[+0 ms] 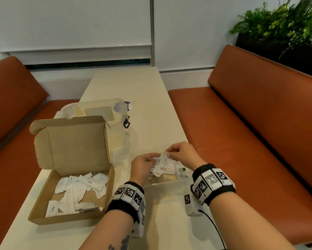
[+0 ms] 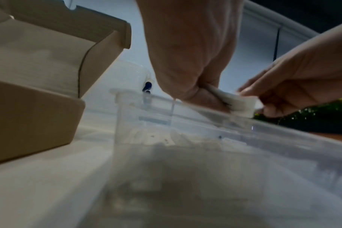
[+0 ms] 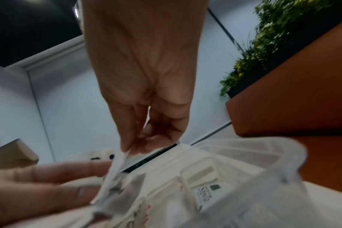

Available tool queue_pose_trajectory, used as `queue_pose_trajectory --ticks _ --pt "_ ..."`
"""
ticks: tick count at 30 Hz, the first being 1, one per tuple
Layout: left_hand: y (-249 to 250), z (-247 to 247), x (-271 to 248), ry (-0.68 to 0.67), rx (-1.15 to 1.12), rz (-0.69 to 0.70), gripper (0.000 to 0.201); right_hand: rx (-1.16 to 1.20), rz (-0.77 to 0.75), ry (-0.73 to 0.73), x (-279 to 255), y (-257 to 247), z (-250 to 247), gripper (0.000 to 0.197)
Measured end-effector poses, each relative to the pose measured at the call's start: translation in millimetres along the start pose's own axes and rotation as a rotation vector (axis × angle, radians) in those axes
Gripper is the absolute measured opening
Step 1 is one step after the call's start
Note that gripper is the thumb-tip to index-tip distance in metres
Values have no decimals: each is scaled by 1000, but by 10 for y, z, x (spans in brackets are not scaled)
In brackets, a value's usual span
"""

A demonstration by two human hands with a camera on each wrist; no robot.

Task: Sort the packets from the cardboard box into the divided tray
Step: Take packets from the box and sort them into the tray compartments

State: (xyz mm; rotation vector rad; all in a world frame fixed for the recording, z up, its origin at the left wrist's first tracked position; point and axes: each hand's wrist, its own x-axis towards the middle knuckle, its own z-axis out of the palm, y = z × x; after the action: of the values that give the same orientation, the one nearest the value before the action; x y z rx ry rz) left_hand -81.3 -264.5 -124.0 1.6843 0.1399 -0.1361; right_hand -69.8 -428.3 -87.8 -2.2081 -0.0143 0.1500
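Observation:
The open cardboard box point(image 1: 41, 202) lies on the left of the table with several white packets point(image 1: 79, 190) loose inside. To its right stands the clear divided tray point(image 1: 157, 183), and both hands hover over it. My left hand point(image 1: 148, 161) grips a small bunch of white packets point(image 1: 157, 169). My right hand point(image 1: 176, 152) pinches one packet point(image 1: 164, 158), printed "Pepper", at the top of that bunch. The left wrist view shows this packet point(image 2: 242, 103) between the left hand point(image 2: 191, 86) and the right hand point(image 2: 283, 92). Stevia packets point(image 1: 180, 171) lie in the tray's right compartment.
A clear lidded container point(image 1: 97, 110) with blue clips stands behind the box. Orange benches point(image 1: 250, 141) flank the table, with a planter point(image 1: 286, 33) at the back right. A small tagged device point(image 1: 192, 204) with a black cable lies near the table's front edge.

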Motion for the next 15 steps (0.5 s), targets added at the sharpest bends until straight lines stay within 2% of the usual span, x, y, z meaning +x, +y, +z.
queue_pose_trajectory --ticks 4,12,15 --pt "25 31 -3 -59 -49 -43 15 -42 15 89 13 -32 73 12" --pt "-36 4 28 92 -173 -20 11 274 77 116 -57 -8 225 25" --pt "-50 18 30 92 -187 -2 12 351 124 145 -66 34 278 17"
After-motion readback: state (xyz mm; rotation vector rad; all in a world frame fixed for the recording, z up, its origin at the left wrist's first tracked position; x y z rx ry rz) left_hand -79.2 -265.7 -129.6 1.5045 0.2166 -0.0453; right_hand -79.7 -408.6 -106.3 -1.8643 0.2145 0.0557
